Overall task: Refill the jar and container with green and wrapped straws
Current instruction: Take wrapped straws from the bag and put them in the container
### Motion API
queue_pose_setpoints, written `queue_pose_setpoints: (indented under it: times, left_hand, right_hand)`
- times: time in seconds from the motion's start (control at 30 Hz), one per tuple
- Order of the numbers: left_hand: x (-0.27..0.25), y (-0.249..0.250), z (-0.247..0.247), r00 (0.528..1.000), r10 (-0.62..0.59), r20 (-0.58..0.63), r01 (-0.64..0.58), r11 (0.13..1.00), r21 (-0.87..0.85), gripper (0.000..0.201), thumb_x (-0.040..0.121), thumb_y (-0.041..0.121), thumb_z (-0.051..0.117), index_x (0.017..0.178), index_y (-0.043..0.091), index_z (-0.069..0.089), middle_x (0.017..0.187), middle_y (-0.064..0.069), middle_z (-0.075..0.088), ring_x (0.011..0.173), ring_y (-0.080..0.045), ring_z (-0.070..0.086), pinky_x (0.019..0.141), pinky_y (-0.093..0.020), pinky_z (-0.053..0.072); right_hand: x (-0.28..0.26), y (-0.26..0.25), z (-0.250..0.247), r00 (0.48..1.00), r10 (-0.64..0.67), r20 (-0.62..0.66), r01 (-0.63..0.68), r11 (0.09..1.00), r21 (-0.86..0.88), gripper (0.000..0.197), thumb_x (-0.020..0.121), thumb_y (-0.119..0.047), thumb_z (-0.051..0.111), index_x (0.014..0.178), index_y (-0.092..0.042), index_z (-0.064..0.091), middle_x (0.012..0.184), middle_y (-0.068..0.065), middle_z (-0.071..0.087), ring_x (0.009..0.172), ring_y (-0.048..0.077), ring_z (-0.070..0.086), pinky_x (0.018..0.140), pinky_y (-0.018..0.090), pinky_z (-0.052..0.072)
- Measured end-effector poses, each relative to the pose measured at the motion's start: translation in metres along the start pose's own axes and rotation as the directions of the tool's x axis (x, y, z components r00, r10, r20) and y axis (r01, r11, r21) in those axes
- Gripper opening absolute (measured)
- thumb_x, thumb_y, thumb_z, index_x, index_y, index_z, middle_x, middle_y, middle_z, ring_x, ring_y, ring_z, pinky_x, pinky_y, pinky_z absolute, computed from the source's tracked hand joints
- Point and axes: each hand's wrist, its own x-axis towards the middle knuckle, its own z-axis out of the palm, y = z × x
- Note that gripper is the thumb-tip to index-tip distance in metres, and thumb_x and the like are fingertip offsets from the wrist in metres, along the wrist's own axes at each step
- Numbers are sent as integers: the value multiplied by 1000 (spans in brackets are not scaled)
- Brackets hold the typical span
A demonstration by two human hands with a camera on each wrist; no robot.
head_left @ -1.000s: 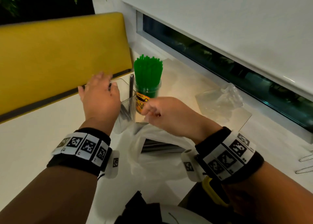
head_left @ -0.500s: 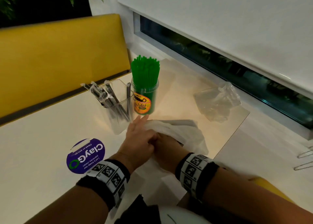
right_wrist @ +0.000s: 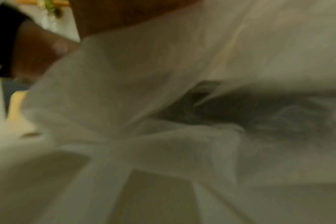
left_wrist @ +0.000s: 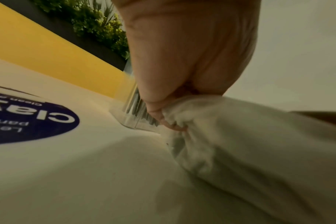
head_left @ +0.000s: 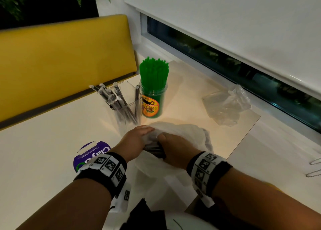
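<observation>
A jar (head_left: 150,106) with a yellow label stands at the table's back, packed with green straws (head_left: 153,73). Left of it is a clear container (head_left: 129,106) holding several wrapped dark straws (head_left: 111,97). In front lies a white bag (head_left: 187,132). My left hand (head_left: 139,139) pinches the edge of the bag (left_wrist: 230,144) at its mouth, as the left hand (left_wrist: 169,119) shows in the wrist view. My right hand (head_left: 172,148) curls into the mouth round a dark bundle of wrapped straws (head_left: 153,149); its fingertips are hidden. The bundle (right_wrist: 240,109) shows dimly through the bag in the blurred right wrist view.
A crumpled clear plastic bag (head_left: 225,106) lies at the right near the window sill. A round purple sticker (head_left: 92,156) is on the table (head_left: 43,151) by my left wrist. A yellow bench back (head_left: 66,59) runs behind. Wire hooks (head_left: 314,167) sit at the far right.
My left hand came back from the clear container to the bag. Both hands now work at the bag's mouth, which has spread so that the dark bundle shows.
</observation>
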Motion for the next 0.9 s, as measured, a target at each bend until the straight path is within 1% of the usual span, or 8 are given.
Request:
queue_pose_setpoints:
  times: [0.1, 0.23, 0.33, 0.43, 0.53, 0.67, 0.8, 0.9]
  left_hand:
    - [-2, -2, -4, 999, -51, -10, 50, 997, -60, 48, 88, -11, 56, 128, 13, 65, 132, -2, 61, 119, -12, 56, 95, -5, 34]
    - [1, -3, -7, 997, -43, -68, 41, 999, -24, 39, 87, -11, 56, 122, 5, 68, 123, -3, 64, 113, -16, 59, 91, -10, 35]
    - [6, 0, -4, 987, -139, -83, 127, 982, -136, 23, 94, 5, 58, 113, 5, 70, 114, -11, 68, 105, -23, 61, 74, -13, 39]
    - [9, 5, -1, 984, -157, -84, 138, 969, -206, 7, 87, 27, 68, 81, 27, 71, 92, -6, 71, 88, -22, 64, 71, -25, 45]
    - [21, -7, 5, 990, -142, 4, 141, 986, -85, 29, 69, 53, 73, 84, 28, 69, 96, -2, 70, 89, -21, 66, 77, -28, 51]
    - [29, -11, 1, 987, -144, 66, 130, 974, 185, 71, 54, 74, 52, 102, 24, 67, 109, -3, 62, 100, -22, 60, 87, -27, 48]
    - [28, -12, -5, 988, -121, 98, 95, 968, 233, 53, 68, 62, 68, 104, 24, 64, 111, -5, 60, 104, -24, 58, 90, -29, 46]
    - [30, -16, -5, 991, -89, 98, 69, 978, 197, 49, 71, 52, 74, 109, 22, 64, 115, -4, 58, 106, -22, 59, 93, -33, 49]
  right_hand:
    - [0, 1, -24, 999, -6, 41, 2, 994, 106, 30, 90, -51, 55, 109, -28, 60, 105, -3, 67, 93, 19, 61, 84, 28, 48]
    - [-4, 1, -51, 1000, 29, -11, -25, 973, 231, 19, 79, -35, 72, 91, -28, 58, 86, -7, 65, 78, 14, 58, 67, 23, 42]
    - [-8, -7, -60, 998, 0, -71, 22, 950, 313, 29, 77, -22, 76, 89, -30, 52, 84, -8, 63, 75, 15, 58, 64, 20, 41]
    - [-6, -10, -69, 986, 71, -151, 13, 869, 495, 33, 77, -9, 76, 88, -31, 55, 83, -10, 66, 73, 4, 62, 67, 15, 47]
    - [-1, -15, -90, 981, 96, -171, 37, 765, 643, 33, 79, -2, 72, 83, -30, 56, 74, -11, 60, 62, -8, 56, 59, 7, 44]
    - [13, -19, -111, 977, 105, -183, 39, 762, 646, 26, 80, -17, 75, 88, -33, 57, 83, -10, 64, 72, -3, 60, 68, 14, 47]
    - [21, -24, -134, 963, 167, -211, 39, 688, 724, 29, 78, -25, 78, 100, -32, 60, 92, -10, 68, 88, 7, 64, 80, 27, 46]
    - [23, -44, -179, 870, 218, -443, 254, 572, 780, 30, 77, -24, 78, 101, -26, 60, 94, -7, 66, 94, 16, 66, 87, 39, 54]
